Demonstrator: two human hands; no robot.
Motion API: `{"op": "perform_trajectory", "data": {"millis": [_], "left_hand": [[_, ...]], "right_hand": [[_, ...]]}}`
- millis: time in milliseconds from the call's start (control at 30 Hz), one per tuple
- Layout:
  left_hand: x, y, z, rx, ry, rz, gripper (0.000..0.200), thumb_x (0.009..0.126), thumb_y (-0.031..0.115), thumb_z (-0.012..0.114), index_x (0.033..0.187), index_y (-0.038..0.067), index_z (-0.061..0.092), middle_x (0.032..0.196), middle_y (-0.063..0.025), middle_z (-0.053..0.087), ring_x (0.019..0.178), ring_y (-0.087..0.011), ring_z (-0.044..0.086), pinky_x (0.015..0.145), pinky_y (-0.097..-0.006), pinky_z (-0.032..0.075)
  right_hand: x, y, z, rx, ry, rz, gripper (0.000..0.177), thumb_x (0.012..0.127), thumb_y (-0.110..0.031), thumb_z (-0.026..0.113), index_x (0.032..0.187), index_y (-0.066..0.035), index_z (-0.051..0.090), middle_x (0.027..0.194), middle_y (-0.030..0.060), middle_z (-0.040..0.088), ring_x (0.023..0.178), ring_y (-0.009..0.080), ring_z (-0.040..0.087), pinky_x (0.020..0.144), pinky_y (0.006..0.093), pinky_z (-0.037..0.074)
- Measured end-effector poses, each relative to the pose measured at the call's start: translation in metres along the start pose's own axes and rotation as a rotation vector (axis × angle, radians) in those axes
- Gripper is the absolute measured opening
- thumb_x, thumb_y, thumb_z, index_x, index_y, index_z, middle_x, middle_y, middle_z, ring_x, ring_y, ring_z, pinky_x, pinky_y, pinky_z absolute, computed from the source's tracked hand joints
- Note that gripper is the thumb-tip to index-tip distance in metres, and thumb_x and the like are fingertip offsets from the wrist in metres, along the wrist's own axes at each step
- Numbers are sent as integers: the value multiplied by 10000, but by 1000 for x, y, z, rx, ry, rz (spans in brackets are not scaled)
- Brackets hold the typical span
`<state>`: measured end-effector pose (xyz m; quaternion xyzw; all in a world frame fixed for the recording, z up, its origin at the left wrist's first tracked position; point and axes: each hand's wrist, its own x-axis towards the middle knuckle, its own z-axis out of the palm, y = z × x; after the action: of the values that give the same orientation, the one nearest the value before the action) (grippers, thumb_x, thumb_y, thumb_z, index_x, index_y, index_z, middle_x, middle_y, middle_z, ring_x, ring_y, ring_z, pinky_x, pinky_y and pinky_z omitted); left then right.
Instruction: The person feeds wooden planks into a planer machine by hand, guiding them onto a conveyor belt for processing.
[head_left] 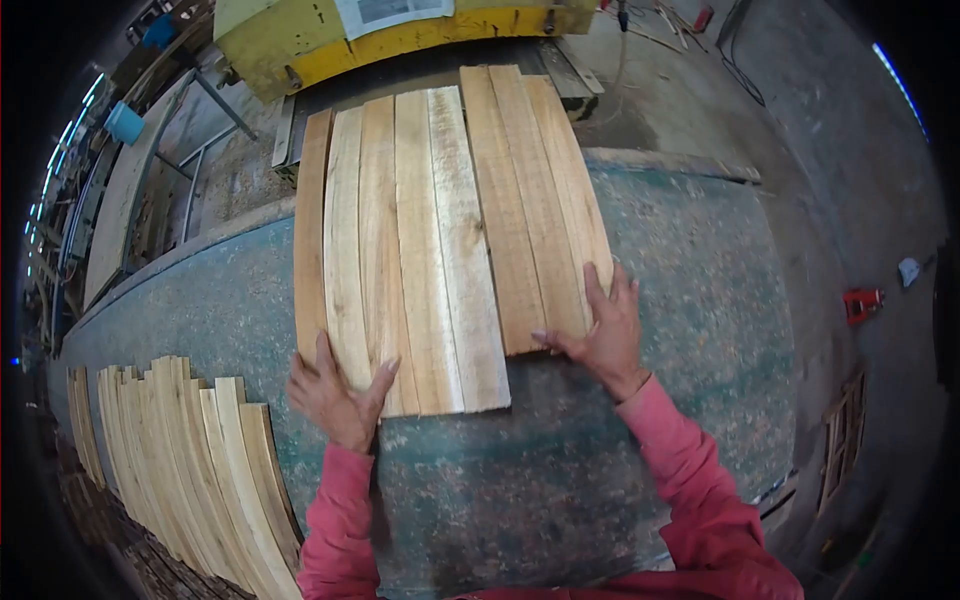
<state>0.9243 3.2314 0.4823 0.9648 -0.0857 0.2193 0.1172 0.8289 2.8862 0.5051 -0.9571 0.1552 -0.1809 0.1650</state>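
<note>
Several pale wooden boards (420, 250) lie side by side, running from the green-speckled table (700, 290) toward the yellow machine. My left hand (342, 400) holds the near left corner of the boards, fingers at the outer edge and thumb near the front ends. At the near right corner, my right hand (605, 340) grips the shorter boards (535, 200), its thumb at their front end and its fingers along the right edge. A narrow gap separates these from the longer boards. The near ends are uneven, and those on the right stop farther from me.
The yellow machine (400, 45) stands at the far side, over the boards' far ends. More boards (180, 460) are stacked at the lower left. A blue container (124, 122) is at the far left. On the floor at the right is a red object (862, 304).
</note>
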Motion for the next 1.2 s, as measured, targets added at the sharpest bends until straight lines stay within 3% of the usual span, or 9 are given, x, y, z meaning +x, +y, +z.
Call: {"op": "perform_trajectory", "data": {"millis": [200,267,300,400,600,733,967,1100,1200], "left_hand": [[182,13,89,45,-63,-53,957,764,796,654,1449,135,552,1305,-345,509,1126,-506,517,964,-617,392],[250,1,155,-5,338,-17,816,877,722,586,1449,141,551,1336,-321,529,1195,-523,509,986,-642,386],[269,5,153,-148,262,21,772,906,693,564,1452,146,549,1375,-312,513,1231,-524,493,1010,-648,371],[277,14,140,-262,-93,163,614,990,588,509,1487,227,514,1551,-263,401,1405,-506,387,1133,-663,266],[286,18,160,-192,-117,178,539,1018,559,464,1514,350,459,1595,-274,328,1493,-506,247,1187,-682,143],[286,13,145,-117,-110,140,534,1027,528,473,1517,313,464,1606,-255,319,1505,-459,258,1188,-683,135],[128,-65,-12,65,-181,503,554,993,414,580,1508,221,509,1669,-142,266,1547,-330,232,1229,-606,30],[2,-206,-92,241,-244,228,660,989,438,559,1582,208,385,1680,-168,215,1552,-362,194,1221,-625,-20],[-89,-318,-159,536,-368,-259,743,1013,492,491,1630,169,233,1694,-163,163,1558,-392,140,1210,-655,60]], "right_hand": [[206,24,69,82,25,13,1056,733,-650,773,1497,5,453,1545,375,311,1444,495,331,1213,603,165],[250,19,81,172,164,44,1011,798,-669,699,1518,-13,427,1571,362,290,1476,487,285,1217,622,110],[266,5,78,246,201,111,993,830,-680,658,1529,-21,410,1575,359,285,1485,487,268,1213,636,91],[273,-10,83,183,137,144,934,912,-697,527,1558,-42,363,1597,346,252,1505,481,225,1194,680,54],[273,-10,119,-63,-71,59,819,1034,-629,306,1616,-68,176,1607,333,245,1523,446,212,1195,680,11],[272,-26,99,74,309,-18,768,1042,-556,384,1608,-64,219,1604,249,337,1497,342,340,1202,666,43],[121,8,21,306,174,31,497,1038,-353,488,1407,-31,573,1483,208,532,1410,355,463,1202,576,206],[-16,1,-23,389,187,36,351,999,-165,576,1282,28,655,1322,230,646,1267,370,589,1085,408,435],[-103,-26,-47,471,212,161,330,1009,-136,569,1273,45,652,1280,213,667,1217,334,619,1056,394,454]]}}
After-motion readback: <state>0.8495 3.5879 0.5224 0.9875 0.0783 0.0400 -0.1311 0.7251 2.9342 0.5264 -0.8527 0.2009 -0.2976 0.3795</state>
